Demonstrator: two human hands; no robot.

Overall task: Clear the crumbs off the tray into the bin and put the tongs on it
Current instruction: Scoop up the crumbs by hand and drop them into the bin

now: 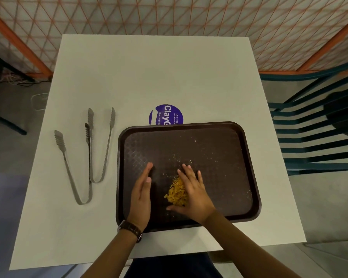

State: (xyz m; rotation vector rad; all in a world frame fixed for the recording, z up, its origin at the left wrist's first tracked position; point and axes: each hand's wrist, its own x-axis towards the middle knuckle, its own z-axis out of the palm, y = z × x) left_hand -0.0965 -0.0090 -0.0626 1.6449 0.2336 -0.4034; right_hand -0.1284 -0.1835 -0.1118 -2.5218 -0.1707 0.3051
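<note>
two pairs of metal tongs (pixel 79 157) lie on the white table (pixel 169 77), well to the left of the left hand (pixel 142 194) and off the tray. that hand stands on edge on the brown tray (pixel 225 157), fingers straight, holding nothing. the yellow crumbs (pixel 177 192) sit piled between the two hands. the right hand (pixel 195 194) lies flat, fingers spread, touching the pile's right side, gripping nothing. stray specks lie beyond it.

2 tongs (pixel 84 157) left of tray (pixel 247 157); crumbs (pixel 177 192) on tray.
</note>
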